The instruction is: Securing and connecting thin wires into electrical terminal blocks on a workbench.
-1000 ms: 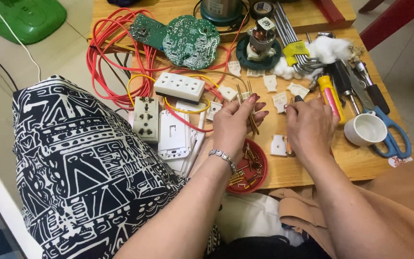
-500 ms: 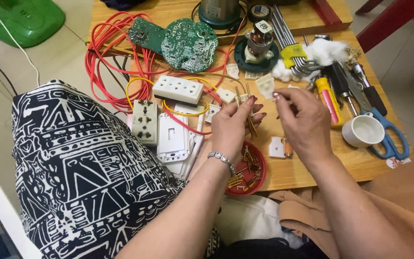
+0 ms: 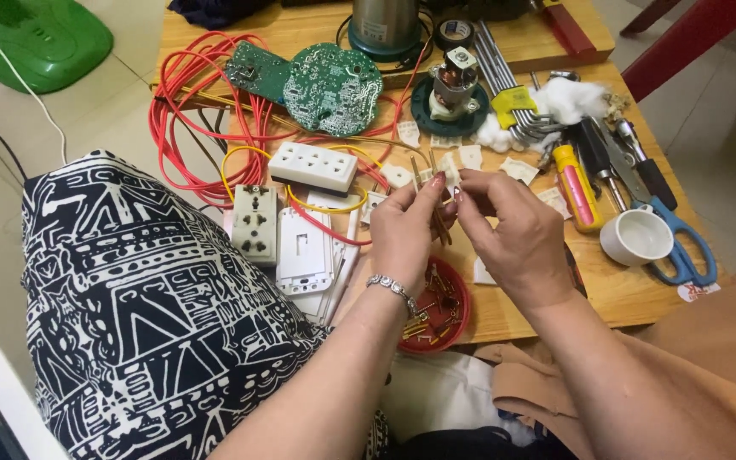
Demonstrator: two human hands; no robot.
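Both hands meet above the middle of the table (image 3: 547,319). The left hand (image 3: 404,234) pinches a bundle of thin brass strips (image 3: 438,198), upright and fanned, so their ends stay in view. The right hand (image 3: 513,230) closes its fingertips on the top of one strip, thumb and forefinger together, seemingly picking it out. Just below, at the near edge, a red dish (image 3: 446,308) holds more brass bits within easy reach. Left of the hands lie a white socket strip (image 3: 313,167) and switch plates (image 3: 304,251); to the right stand a white cup (image 3: 638,237) and blue scissors (image 3: 683,247).
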